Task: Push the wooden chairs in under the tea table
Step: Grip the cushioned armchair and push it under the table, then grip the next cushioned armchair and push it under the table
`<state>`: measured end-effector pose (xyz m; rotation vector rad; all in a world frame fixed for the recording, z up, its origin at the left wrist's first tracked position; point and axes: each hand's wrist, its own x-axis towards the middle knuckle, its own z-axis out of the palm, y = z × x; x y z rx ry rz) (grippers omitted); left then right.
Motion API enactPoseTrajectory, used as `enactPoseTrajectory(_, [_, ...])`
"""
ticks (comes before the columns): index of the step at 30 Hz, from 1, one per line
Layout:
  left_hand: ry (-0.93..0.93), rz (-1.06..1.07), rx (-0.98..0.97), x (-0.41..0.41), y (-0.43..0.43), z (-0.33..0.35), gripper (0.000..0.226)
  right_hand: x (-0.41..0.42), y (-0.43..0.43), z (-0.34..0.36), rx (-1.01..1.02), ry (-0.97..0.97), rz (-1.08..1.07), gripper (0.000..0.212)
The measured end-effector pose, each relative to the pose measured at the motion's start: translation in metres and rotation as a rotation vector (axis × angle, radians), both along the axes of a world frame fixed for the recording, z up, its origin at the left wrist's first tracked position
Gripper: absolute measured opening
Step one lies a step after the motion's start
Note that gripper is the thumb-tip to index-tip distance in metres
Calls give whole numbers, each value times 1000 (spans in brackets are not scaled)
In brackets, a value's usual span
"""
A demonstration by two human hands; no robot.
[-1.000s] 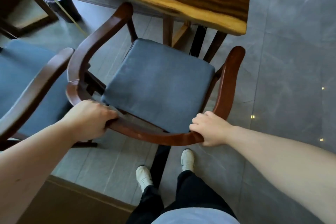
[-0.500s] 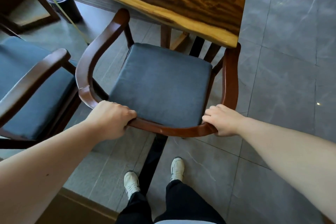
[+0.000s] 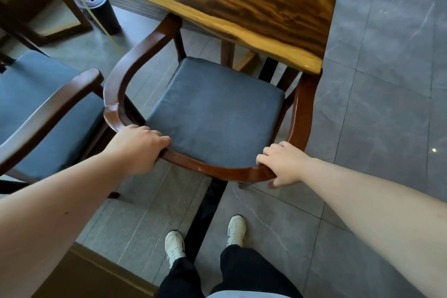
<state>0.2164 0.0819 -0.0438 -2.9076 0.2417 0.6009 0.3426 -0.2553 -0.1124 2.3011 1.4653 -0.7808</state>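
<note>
A wooden armchair (image 3: 125,75) with a dark blue seat cushion stands in front of me, its curved back rail nearest. My left hand (image 3: 137,145) grips the rail's left part and my right hand (image 3: 281,162) grips its right part. Both front arm tips sit under the edge of the glossy wooden tea table (image 3: 254,5). A second wooden chair (image 3: 50,104) with the same cushion stands to the left, out from the table.
A black cylindrical container (image 3: 99,12) stands on the grey tiled floor (image 3: 382,84) under the table's left part, with a thin yellowish tube (image 3: 96,19) running past it. My white shoes (image 3: 174,247) are just behind the chair. A brown ledge (image 3: 92,273) lies bottom left.
The chair has slid forward with both hands on its back rail. Its arm tips and the front of the seat have gone in beneath the table edge, and my feet followed.
</note>
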Motion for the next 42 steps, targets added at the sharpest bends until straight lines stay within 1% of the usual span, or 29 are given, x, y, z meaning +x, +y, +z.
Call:
enactPoseTrajectory(1, [-10, 12, 5, -3, 0, 2, 27, -1, 7, 6, 0, 50, -9, 79])
enactPoseTrajectory(2, [-27, 16, 5, -7, 1, 4, 37, -2, 15, 15, 26, 88, -10, 95])
enactPoseTrajectory(3, [-54, 17, 2, -12, 1, 7, 50, -4, 24, 24, 77, 103, 1, 105])
enactPoseTrajectory(4, [-87, 26, 6, -19, 2, 13, 63, -6, 35, 34, 140, 100, 23, 110])
enactPoseTrajectory(5, [-120, 48, 20, -27, 3, 20, 73, -9, 46, 44, 201, 90, 42, 112])
enactPoseTrajectory(7, [-186, 136, 65, -49, 7, 39, 81, -13, 71, 64, 316, 59, 97, 110])
enactPoseTrajectory(10, [-259, 271, 104, -84, 17, 63, 79, -18, 111, 87, 437, 25, 173, 103])
enactPoseTrajectory(14, [-286, 447, 185, -128, 35, 95, 78, -23, 181, 116, 561, -20, 297, 95])
enactPoseTrajectory(18, [-304, 589, 218, -165, 60, 110, 78, -38, 243, 136, 619, -58, 398, 93])
enactPoseTrajectory(23, [-297, 709, 248, -202, 110, 107, 78, -61, 313, 142, 623, -72, 491, 91])
enactPoseTrajectory(25, [-292, 751, 250, -220, 141, 99, 78, -71, 345, 141, 629, -81, 500, 90])
enactPoseTrajectory(28, [-268, 796, 239, -240, 189, 87, 76, -81, 386, 133, 586, -69, 490, 87])
enactPoseTrajectory(34, [-200, 840, 188, -275, 270, 68, 78, -99, 464, 110, 454, -59, 504, 84])
enactPoseTrajectory(42, [-153, 820, 205, -303, 349, 51, 84, -137, 562, 74, 366, 16, 597, 86])
